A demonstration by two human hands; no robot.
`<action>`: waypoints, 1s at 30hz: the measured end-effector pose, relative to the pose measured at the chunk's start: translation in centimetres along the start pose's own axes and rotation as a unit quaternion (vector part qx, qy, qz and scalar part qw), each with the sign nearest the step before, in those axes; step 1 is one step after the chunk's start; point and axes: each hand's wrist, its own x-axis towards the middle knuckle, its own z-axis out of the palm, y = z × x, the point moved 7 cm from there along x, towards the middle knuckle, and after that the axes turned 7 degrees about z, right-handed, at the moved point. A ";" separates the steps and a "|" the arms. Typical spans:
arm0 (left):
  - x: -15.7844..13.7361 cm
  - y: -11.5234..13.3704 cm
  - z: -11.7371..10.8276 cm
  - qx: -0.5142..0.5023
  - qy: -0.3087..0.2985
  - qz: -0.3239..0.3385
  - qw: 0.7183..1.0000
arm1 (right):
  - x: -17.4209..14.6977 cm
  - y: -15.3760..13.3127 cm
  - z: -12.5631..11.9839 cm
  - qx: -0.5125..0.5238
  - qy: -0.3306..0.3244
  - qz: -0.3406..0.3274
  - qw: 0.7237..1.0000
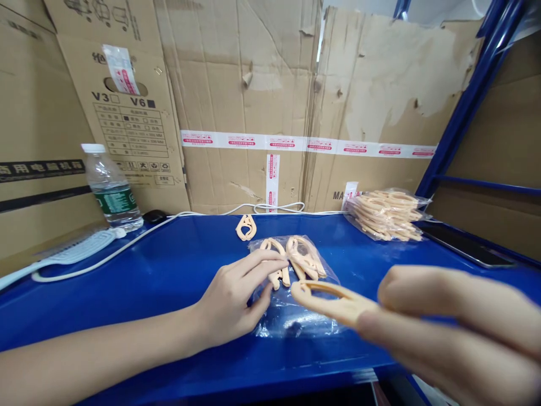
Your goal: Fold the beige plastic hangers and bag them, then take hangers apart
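Note:
My right hand, blurred and close to the camera at the right, pinches one end of a beige folding hanger. Its looped end points left, above a clear plastic bag on the table. Two groups of similar folded hangers lie at the bag's far part. From the left, my left hand reaches over the bag's left side, fingers curled across the left hangers and thumb at the bag's edge. It seems to grip the bag there; the fingertips are partly hidden. Another beige hanger lies alone behind the bag.
A filled bag of hangers sits at the back right, beside a black phone. At the left are a water bottle, a light blue hairbrush and a white cable. Cardboard walls the blue table.

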 end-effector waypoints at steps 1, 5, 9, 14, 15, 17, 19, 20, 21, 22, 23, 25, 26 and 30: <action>0.0 0.0 0.0 -0.001 -0.001 0.000 1.000 | 0.0 -1.1 1.3 0.002 -0.044 -0.039 0.998; 0.0 0.4 -0.3 -0.012 0.004 0.012 1.000 | 0.6 -2.1 6.8 -0.045 -0.114 -0.127 0.984; -0.2 0.4 -0.4 -0.015 0.009 0.012 1.000 | 0.9 -0.8 11.0 -0.129 -0.086 -0.131 0.979; -0.3 0.3 -0.3 -0.001 0.012 0.011 1.000 | 0.6 0.5 10.9 -0.061 -0.115 -0.087 0.988; -0.2 0.3 -0.2 0.000 0.011 0.011 1.000 | 0.8 0.8 10.2 -0.024 -0.117 -0.078 0.990; -0.2 0.3 -0.3 0.001 0.010 0.014 1.000 | 1.9 2.1 8.8 0.037 -0.102 -0.049 0.993; -0.1 0.5 -0.3 0.003 0.005 0.020 1.000 | 3.5 4.6 8.4 0.058 -0.065 -0.002 0.996; 0.0 0.5 -0.3 0.004 0.003 0.023 1.000 | 4.5 6.1 9.0 0.054 -0.057 0.025 0.997; 0.0 0.6 -0.3 0.005 0.001 0.025 1.000 | 5.5 7.7 10.3 0.052 -0.070 0.046 0.995; 0.0 0.6 -0.3 0.007 0.002 0.025 1.000 | 6.4 9.0 12.1 0.055 -0.097 0.047 0.993; 0.0 0.7 -0.4 0.009 0.004 0.025 1.000 | 7.3 10.1 14.4 0.054 -0.142 0.040 0.988; 0.0 0.8 -0.5 0.010 0.010 0.028 1.000 | 8.7 12.0 19.2 0.022 -0.228 0.023 0.973; 0.0 0.9 -0.5 0.009 0.011 0.031 0.999 | 9.3 12.7 21.5 0.003 -0.264 0.014 0.964; 0.0 1.0 -0.4 0.008 0.007 0.039 0.999 | 11.3 13.1 27.3 0.012 -0.303 -0.033 0.952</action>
